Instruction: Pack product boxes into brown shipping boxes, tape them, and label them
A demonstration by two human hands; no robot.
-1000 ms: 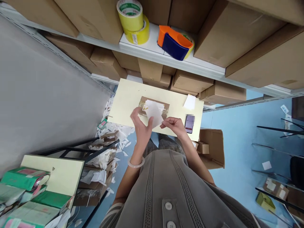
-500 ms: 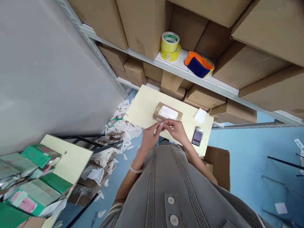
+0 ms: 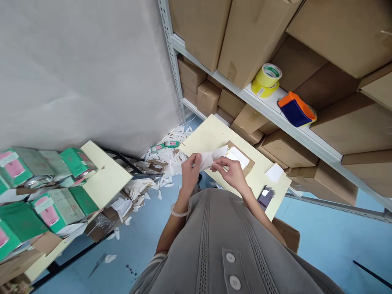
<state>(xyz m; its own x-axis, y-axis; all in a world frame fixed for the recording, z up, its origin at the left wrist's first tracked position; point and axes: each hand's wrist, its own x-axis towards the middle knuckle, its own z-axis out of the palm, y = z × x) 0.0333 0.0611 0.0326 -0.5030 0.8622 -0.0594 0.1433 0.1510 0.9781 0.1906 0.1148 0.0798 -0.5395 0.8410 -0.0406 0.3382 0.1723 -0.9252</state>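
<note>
Above the pale table (image 3: 202, 139), I see my left hand (image 3: 190, 171) and right hand (image 3: 232, 172) each pinching a white paper slip (image 3: 210, 159). A labelled cardboard parcel (image 3: 240, 157) lies just beyond.

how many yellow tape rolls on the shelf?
2 loose yellow tape rolls, stacked: top roll on bottom roll, left of the orange-and-blue tape dispenser. A yellow edge behind the dispenser may be a third.

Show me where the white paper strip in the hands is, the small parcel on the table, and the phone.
white paper strip (image 3: 211, 159), head view, middle of the strip between the hands
small parcel (image 3: 241, 157), head view, its white label
phone (image 3: 266, 197), head view, centre of its screen
</note>
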